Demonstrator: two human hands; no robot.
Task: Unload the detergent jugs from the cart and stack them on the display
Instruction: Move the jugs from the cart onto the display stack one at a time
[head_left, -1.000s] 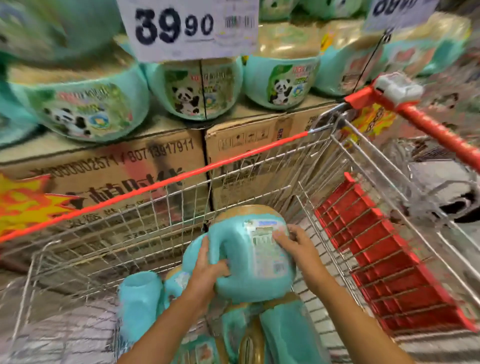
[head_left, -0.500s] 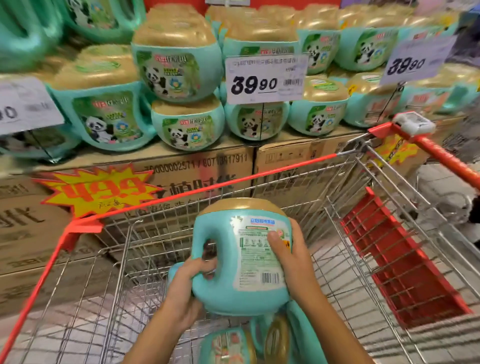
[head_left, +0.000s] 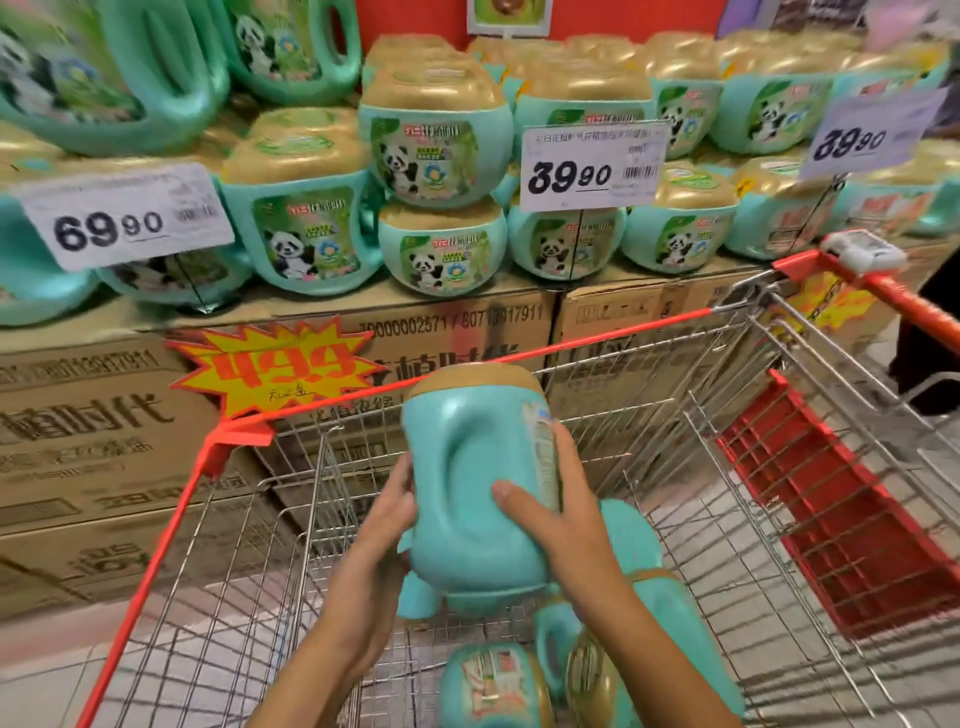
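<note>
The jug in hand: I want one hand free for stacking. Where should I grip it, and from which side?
Probably the moulded handle on the narrow side of the jug that faces the person, taken from the near side. The jug stands roughly upright, gold cap up, and its broad smooth flanks need left hand and right hand together.

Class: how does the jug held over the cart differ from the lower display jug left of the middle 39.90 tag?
The held jug shows its plain side, the display jug its panda label. The held jug sits between left hand and right hand, the display jug on boxes. Both: teal, gold caps.
</note>
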